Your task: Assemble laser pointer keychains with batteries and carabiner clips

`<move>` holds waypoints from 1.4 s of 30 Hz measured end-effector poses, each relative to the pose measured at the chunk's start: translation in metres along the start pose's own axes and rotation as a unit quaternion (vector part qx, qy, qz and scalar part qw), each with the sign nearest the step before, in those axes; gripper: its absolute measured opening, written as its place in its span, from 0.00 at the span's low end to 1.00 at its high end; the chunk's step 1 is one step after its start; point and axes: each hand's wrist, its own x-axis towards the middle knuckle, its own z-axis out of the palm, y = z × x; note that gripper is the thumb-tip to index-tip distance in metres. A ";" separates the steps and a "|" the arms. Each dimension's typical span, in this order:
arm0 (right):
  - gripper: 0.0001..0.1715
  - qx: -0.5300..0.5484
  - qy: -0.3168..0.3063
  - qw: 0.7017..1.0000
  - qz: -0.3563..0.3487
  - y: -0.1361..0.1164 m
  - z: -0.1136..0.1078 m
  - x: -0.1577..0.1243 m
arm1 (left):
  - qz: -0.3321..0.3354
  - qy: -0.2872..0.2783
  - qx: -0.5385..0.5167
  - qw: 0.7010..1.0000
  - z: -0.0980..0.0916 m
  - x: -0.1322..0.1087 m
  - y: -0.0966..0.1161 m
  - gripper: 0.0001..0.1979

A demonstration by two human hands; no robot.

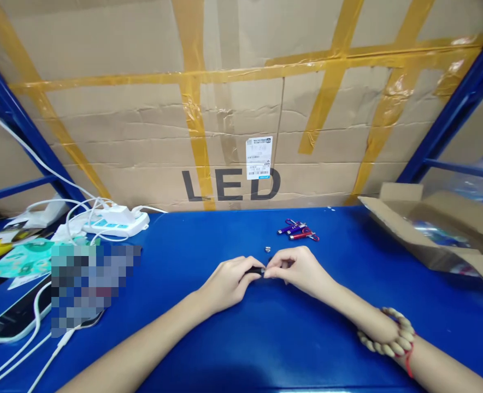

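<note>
- Head view, centre: a dark slender piece (256, 270) is held just above the table (241, 344), between the two hands, lying roughly crosswise.
- Head view, left hand (224, 281): the fingers (247, 261) are closed around the piece, with thumb on the near side and forefinger on the far side; its right end projects past them.
- Head view, right hand (301, 268): thumb and forefinger pinch that projecting right tip, with almost no gap between them; whether a separate small part sits there cannot be told. A beaded bracelet (406, 333) circles the wrist.
- Head view, beyond the hands: small shiny metal bits (267, 249) lie just past the piece, near the right fingers. Farther back, purple cylinders (294, 230) and a red cylinder (301, 235), fitted with clips, lie grouped together.
- Head view, margins: a white power strip (124, 226) and a phone (16, 317) lie at left; an open cardboard box (393, 229) stands at right; a large taped carton (143, 147) marked "LED" fills the background.
</note>
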 end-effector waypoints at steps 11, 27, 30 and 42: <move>0.20 0.016 0.014 1.000 0.017 -0.004 0.001 0.000 | 0.002 0.006 0.006 1.000 -0.001 0.000 0.003 0.09; 0.18 0.057 0.030 0.998 -0.014 -0.011 0.000 -0.002 | -0.030 0.019 0.012 0.999 0.002 0.002 0.005 0.08; 0.18 0.090 0.018 0.995 -0.024 -0.012 -0.001 -0.002 | -0.041 0.022 -0.005 0.999 0.002 0.002 0.006 0.08; 0.07 -0.163 0.132 0.915 -0.344 0.004 -0.012 -0.006 | -0.059 0.015 -0.105 0.993 0.003 0.005 0.007 0.10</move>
